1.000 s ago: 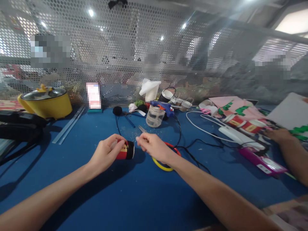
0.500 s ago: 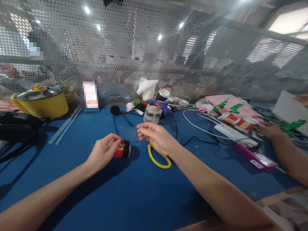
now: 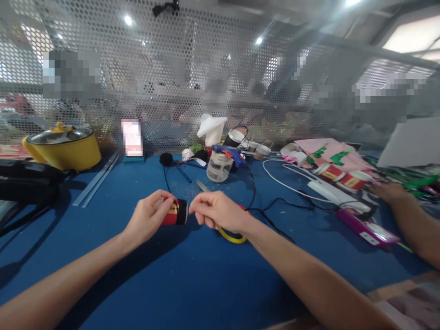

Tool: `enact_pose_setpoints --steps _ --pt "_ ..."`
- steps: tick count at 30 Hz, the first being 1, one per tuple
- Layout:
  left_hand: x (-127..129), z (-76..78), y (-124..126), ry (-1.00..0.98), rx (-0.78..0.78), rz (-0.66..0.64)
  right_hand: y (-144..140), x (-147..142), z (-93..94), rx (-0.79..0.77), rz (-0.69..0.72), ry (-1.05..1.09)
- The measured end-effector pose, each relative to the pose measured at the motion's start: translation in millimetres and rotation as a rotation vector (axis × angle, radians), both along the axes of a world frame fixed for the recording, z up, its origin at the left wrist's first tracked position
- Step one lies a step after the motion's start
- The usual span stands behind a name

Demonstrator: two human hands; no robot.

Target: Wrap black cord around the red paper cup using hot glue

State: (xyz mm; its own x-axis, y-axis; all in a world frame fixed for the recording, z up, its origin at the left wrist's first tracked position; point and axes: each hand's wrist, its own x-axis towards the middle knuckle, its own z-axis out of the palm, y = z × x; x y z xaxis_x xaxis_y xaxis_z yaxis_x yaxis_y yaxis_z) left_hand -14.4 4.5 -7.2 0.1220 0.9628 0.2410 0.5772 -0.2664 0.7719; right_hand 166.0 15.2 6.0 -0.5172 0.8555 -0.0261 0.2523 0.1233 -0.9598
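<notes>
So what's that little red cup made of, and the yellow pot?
The red cup in the left hand looks like matte printed paper, though its surface is small and blurry. The yellow pot looks like glossy painted metal or plastic; its lid seems to be shiny glass and steel.

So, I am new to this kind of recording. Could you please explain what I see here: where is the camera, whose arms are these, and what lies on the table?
The camera sits on a person's head and looks down at their own bare arms; there is no machine. The left hand holds a small red and black cup on its side. The right hand, fingers pinched, is close to the cup's dark end; whether it holds anything is unclear. Under it lies a yellow ring on the blue table. Farther back stand a clear jar, a blue glue gun and a yellow pot. The arm at the right edge is another person's.
</notes>
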Motion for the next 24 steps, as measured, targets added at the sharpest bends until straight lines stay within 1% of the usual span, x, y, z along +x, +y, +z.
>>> enact_pose_setpoints --steps 4,6,7,9,11,12,14,16,17,18,19,20,22,24 --pt "0.3 -0.4 -1.0 -0.015 -0.001 -0.019 10.1 4.2 0.0 0.019 -0.265 0.377" --pt "0.8 0.7 -2.7 -0.005 0.014 -0.027 12.6 5.3 -1.2 0.078 -0.343 0.462" --pt "1.1 1.5 -3.8 0.006 0.025 -0.034 12.7 6.0 -0.8 0.134 -0.362 0.436" --pt "1.4 3.5 -5.8 0.035 0.052 -0.050 11.5 9.4 3.8 0.283 -0.383 0.269" --pt "1.3 5.2 -7.1 0.061 0.075 -0.063 11.5 16.8 13.7 0.418 -0.401 0.080" --pt "1.1 5.7 -7.3 0.072 0.080 -0.065 13.4 22.5 20.3 0.478 -0.430 0.024" --pt "0.5 6.0 -6.9 0.084 0.072 -0.064 22.5 37.5 34.3 0.612 -0.546 -0.009" --pt "0.1 5.8 -5.9 0.089 0.040 -0.062 38.8 56.1 46.4 0.759 -0.723 -0.017" --pt "0.0 5.7 -5.4 0.096 0.024 -0.061 48.7 65.6 50.7 0.806 -0.810 -0.046" --pt "-0.1 5.6 -5.0 0.106 0.013 -0.059 59.0 74.6 53.5 0.807 -0.879 -0.097" --pt "-0.1 5.6 -4.8 0.121 0.008 -0.058 69.0 82.5 54.7 0.755 -0.927 -0.163" --pt "-0.1 5.6 -4.7 0.136 0.009 -0.057 78.2 88.8 54.3 0.638 -0.929 -0.202" --pt "0.1 5.8 -4.6 0.163 0.017 -0.059 93.0 96.1 49.9 0.321 -0.827 -0.193" --pt "0.4 5.8 -4.6 0.184 0.012 -0.069 102.0 96.7 43.1 0.121 -0.728 -0.158"
